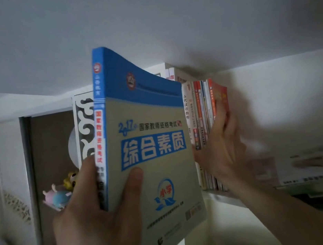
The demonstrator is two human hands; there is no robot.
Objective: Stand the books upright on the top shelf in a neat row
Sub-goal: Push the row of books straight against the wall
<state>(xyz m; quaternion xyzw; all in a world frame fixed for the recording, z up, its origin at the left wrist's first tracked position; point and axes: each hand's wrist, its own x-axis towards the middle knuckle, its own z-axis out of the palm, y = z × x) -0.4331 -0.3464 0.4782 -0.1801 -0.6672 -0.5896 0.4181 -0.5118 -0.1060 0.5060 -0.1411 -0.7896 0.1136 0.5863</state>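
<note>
Books: blue-and-grey paperback [150, 136], centre of frame, standing nearly upright with spine to the left and front cover facing the camera, top edge bowing slightly; being held up off the shelf, in front of the row. Behind it at left, black-and-white patterned book [84, 130], upright, only its spine strip showing.

Left hand [93, 219], lower left of centre: gripping the blue-and-grey paperback at its lower spine corner, thumb [133, 184] lying across the front cover, fingers [85, 169] wrapping round the spine side.

Row of thin books [202, 121], right of centre: standing upright on the top shelf [224, 198], spines in red, orange and white facing out, packed together; taller white spines showing behind the paperback's top right corner. Outermost red book [219, 94] at the right end of the row.

Right hand [224, 147], right of centre, blurred: pressing against the right end of the row, fingers [222, 112] lying straight and flat along the red book's cover, not curling round anything; forearm running down to the lower right corner.

Also in view: plush toys [60, 192], pastel pink, blue and yellow, at lower left in a dark recess; stacked flat items [316, 165], blurred, at the right edge, level with the shelf; white ceiling [143, 22] filling the upper half of the frame, just above the tallest spines.
</note>
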